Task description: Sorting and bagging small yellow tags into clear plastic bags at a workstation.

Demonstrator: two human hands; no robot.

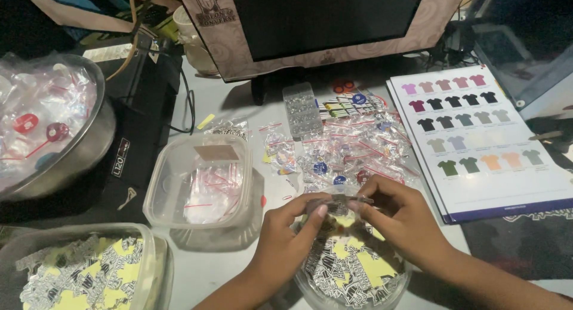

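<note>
Round bowl (358,286) cut by bottom edge; small bag (339,203) between fingers (319,211) blurred, contents unclear

small clear plastic bag (339,203), held level, pinched at both ends, above round sticker-filled bowl (352,274)

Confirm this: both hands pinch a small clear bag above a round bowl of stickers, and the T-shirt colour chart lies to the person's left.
Not quite. The T-shirt colour chart lies to the person's right, not left. The head view shows it, with the left hand and right hand pinching the small clear bag above the round bowl of stickers.
</note>
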